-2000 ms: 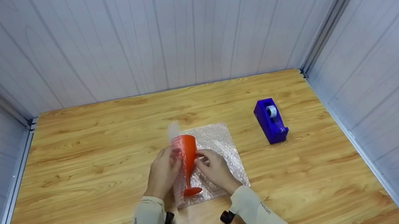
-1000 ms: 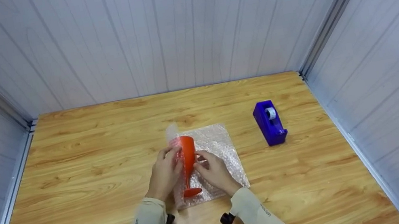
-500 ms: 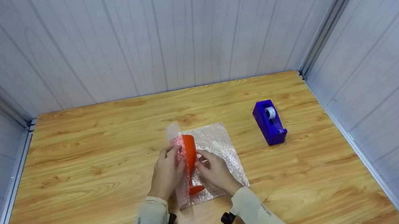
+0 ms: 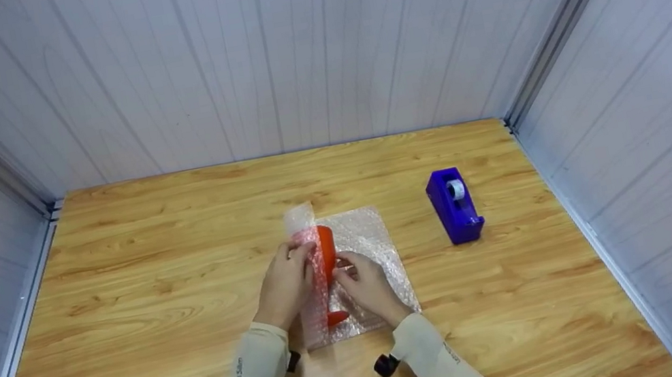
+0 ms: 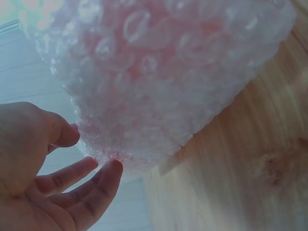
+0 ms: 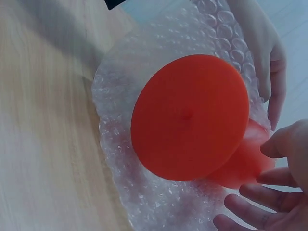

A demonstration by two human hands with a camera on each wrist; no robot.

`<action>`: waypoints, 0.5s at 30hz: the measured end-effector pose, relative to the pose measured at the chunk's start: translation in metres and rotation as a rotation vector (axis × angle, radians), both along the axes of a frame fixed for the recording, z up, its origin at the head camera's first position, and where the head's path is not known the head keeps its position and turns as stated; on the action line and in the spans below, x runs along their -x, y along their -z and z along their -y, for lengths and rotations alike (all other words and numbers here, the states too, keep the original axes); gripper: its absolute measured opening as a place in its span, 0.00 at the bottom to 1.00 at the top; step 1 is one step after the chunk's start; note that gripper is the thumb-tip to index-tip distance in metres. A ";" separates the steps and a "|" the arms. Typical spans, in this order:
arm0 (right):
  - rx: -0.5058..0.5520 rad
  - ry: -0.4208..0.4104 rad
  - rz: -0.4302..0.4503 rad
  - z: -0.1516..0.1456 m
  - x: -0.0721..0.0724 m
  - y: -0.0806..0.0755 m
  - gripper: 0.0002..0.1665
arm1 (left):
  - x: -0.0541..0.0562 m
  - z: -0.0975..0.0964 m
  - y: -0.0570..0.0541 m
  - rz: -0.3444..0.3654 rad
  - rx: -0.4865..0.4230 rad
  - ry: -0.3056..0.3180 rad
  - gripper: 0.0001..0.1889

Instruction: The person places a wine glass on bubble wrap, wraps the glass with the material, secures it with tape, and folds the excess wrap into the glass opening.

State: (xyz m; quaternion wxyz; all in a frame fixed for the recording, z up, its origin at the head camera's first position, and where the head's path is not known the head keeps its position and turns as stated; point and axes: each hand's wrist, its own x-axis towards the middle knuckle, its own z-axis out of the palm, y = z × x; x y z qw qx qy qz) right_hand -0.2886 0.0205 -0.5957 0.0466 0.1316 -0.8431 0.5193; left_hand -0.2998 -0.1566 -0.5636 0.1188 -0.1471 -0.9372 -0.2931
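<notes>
An orange-red goblet (image 4: 327,245) lies on its side on a sheet of clear bubble wrap (image 4: 360,229). The left part of the sheet is folded over the goblet, covering much of its bowl and part of its foot (image 6: 190,118). My left hand (image 4: 286,280) pinches this flap (image 5: 139,110) between thumb and fingers, seen at its edge in the left wrist view. From the right side my right hand (image 4: 366,283) holds the goblet's bowl (image 6: 248,161) with thumb and forefinger tips; its other fingers are spread beside the wrap.
A blue tape dispenser (image 4: 456,209) with a roll of clear tape stands to the right on the wood-grain table (image 4: 146,249). Pale panel walls (image 4: 257,57) enclose the table at the back and both sides. A black wrist camera (image 4: 386,366) sits under the right sleeve.
My left hand has moved to the right, drawing the bubble wrap flap further over the goblet. The goblet has shifted slightly right. The right hand has barely moved, and the dispenser stands still.
</notes>
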 end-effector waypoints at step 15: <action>-0.047 -0.033 -0.206 0.002 -0.003 -0.010 0.19 | -0.001 -0.003 0.001 -0.057 0.012 0.014 0.19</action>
